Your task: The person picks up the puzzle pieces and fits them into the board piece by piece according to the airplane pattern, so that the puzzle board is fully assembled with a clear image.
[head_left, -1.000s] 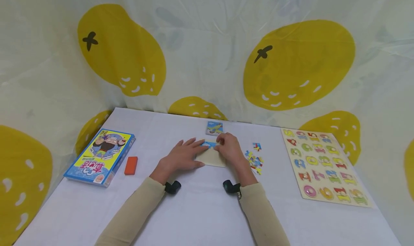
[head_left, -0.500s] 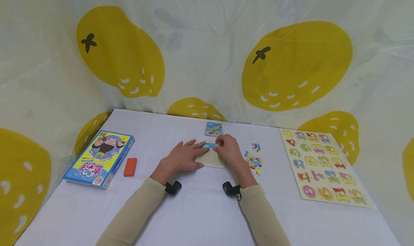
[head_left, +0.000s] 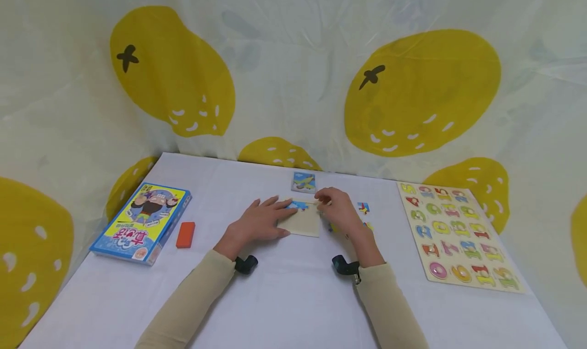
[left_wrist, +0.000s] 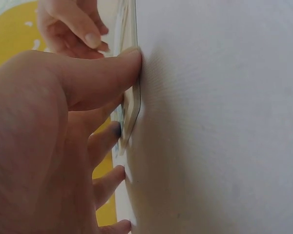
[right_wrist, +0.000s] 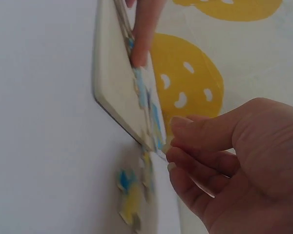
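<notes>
Left hand (head_left: 261,222): palm down, fingers spread. Forefinger reaches over the far part of the puzzle board (head_left: 303,223); thumb rests on its near left corner. The outer fingers lie past the board, tips at the white table (head_left: 275,300), as the left wrist view shows.

Puzzle board: flat on the table, just right of the left hand, between the two hands. A few blue pieces (head_left: 299,205) sit along its far edge, next to the left forefinger. Rest of the visible surface pale and bare.

Right hand (head_left: 340,210): raised just beside the board's far right corner. Fingers bent, thumb close to the fingertips; cannot tell whether a piece is pinched between them.

Loose pieces (head_left: 364,208): to the right of the right hand, one in plain sight; others, blue and yellow, partly hidden by that hand and wrist. Right wrist view blurs them.

Picture card (head_left: 303,182): beyond both hands, near the board's far side, blue with a yellow figure.

Orange block (head_left: 185,235): left of the left hand, apart from it. Blue-and-yellow box (head_left: 141,223) farther left, flat, cartoon on top.

Number board (head_left: 458,237): well to the right of the right hand, coloured numerals in rows.

Behind all, a pale curtain (head_left: 289,84) with big yellow fruit.
</notes>
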The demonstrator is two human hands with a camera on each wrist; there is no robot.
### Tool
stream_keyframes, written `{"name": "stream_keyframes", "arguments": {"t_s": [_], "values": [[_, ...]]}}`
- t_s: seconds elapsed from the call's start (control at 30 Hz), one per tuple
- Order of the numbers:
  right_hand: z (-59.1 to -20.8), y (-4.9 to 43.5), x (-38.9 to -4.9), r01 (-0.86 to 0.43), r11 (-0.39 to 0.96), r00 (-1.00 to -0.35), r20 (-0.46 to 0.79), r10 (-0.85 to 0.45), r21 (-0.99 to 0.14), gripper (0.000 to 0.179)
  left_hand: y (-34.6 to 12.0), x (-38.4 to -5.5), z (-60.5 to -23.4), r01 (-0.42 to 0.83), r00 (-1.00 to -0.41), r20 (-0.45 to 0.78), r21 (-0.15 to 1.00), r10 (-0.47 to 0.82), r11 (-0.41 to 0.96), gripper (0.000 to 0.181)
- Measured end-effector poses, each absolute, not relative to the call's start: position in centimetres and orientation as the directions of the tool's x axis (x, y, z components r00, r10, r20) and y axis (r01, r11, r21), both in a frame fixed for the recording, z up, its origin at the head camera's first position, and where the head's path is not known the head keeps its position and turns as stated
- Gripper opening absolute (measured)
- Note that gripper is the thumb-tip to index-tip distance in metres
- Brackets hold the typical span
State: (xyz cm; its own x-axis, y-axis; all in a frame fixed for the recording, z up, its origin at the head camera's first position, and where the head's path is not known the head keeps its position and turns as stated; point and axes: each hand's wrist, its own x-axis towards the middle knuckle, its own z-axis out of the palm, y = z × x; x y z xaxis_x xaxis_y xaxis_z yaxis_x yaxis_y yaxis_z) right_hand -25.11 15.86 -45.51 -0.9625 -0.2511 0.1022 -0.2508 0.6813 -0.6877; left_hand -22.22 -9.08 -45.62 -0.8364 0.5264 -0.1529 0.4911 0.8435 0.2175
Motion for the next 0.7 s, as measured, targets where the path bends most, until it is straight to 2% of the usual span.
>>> {"name": "stream_keyframes", "arguments": {"t_s": [0.3, 0.7], "values": [[-44.1, 20.1, -24.9, -0.169, 0.703, -0.984, 0.077, -0.161, -0.691, 0.03, -9.0, -22.2, -45.5, 0.509, -0.828, -0.145, 0.208, 0.541, 0.835, 0.066], [-46.0, 26.3, -25.3, 0.025, 0.736, -1.0, -0.025, 0.011, -0.677, 0.034, -9.1, -22.3, -46.0, 0.5, -0.835, -0.143, 0.202, 0.531, 0.842, 0.066]]}}
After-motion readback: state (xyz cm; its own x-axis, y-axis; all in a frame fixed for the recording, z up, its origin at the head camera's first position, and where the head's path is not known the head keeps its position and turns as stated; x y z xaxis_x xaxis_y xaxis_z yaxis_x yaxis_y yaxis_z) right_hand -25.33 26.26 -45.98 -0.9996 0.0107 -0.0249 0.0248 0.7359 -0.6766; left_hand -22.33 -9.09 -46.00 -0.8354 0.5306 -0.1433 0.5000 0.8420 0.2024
